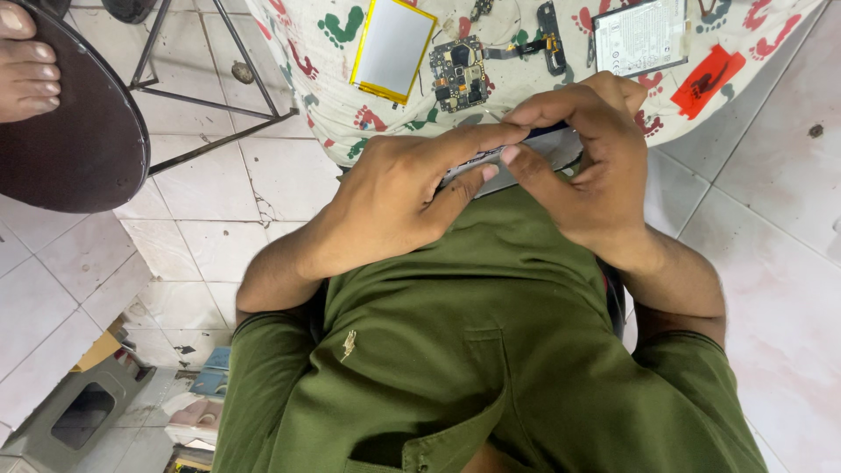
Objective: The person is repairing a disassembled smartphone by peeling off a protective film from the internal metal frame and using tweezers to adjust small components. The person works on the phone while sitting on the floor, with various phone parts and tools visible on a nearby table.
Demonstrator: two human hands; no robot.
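Note:
My left hand (407, 188) and my right hand (587, 162) both grip a thin flat phone body (491, 171) held against my green shirt, just below the table edge. Fingers and thumbs of both hands press along its upper edge, hiding most of it. On the cloth-covered table (324, 79) above lie a yellow-edged battery (392, 48), a small circuit board (458, 74), a black flex part (547, 39) and a grey rectangular panel (641, 37).
A red sticker (708, 81) lies on the cloth at the right. A dark round stool (70, 149) with another person's foot (26, 70) on it stands at the left, next to a metal frame (206, 101). White floor tiles surround me.

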